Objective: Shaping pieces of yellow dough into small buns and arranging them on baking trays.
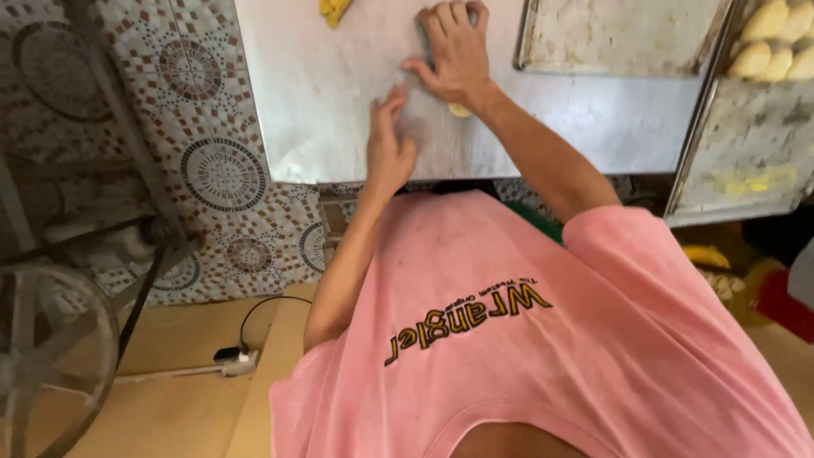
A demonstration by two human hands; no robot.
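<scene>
Floured steel counter point(339, 102): our right hand point(458, 53) presses flat on a dough piece point(459, 109), left hand point(388, 144) flat and empty beside; shaped rolls point(776, 38) fill the far-right tray point(746, 153), more dough point(332, 8) waits.

Two hands point(458, 55) on the table point(322, 93), two metal trays point(619, 34), five dough rolls point(776, 42) (partly cropped)

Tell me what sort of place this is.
Probably a small bakery or dough workshop: a floured steel table, metal trays holding pale dough pieces, and both hands, left and right, pressing on the table.
</scene>
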